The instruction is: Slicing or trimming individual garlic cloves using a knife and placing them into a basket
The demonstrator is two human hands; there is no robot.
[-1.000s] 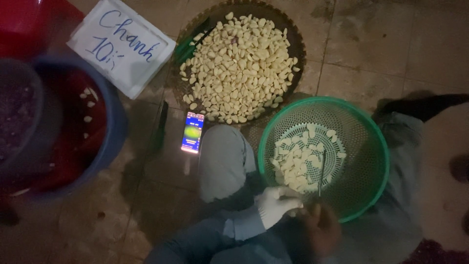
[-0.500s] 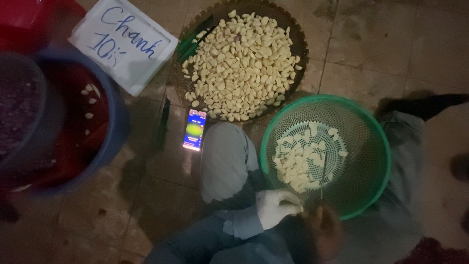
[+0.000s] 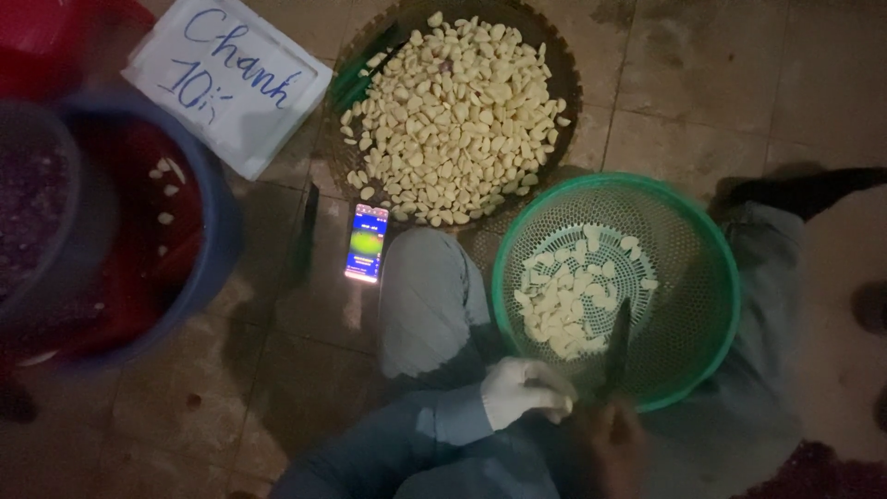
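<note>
My left hand (image 3: 522, 390), in a white glove, pinches a small pale garlic clove at its fingertips near the rim of the green mesh basket (image 3: 702, 249). My right hand (image 3: 614, 442), bare and blurred, grips a dark knife (image 3: 617, 346) whose blade points up over the basket. Several peeled garlic cloves (image 3: 573, 300) lie in the basket's bottom. Beyond it, a round woven tray (image 3: 564, 83) carries a large heap of peeled cloves (image 3: 453, 120).
A lit phone (image 3: 367, 242) lies on the tiled floor by my left knee (image 3: 420, 296). A blue tub (image 3: 217, 231) with a red lining stands at the left, a white handwritten sign (image 3: 231, 79) behind it. A dark sandal (image 3: 795, 189) sits at the right.
Both hands stay at the basket's near rim. The knife blade has tilted a little and the gloved fingers have closed tighter on the clove.
</note>
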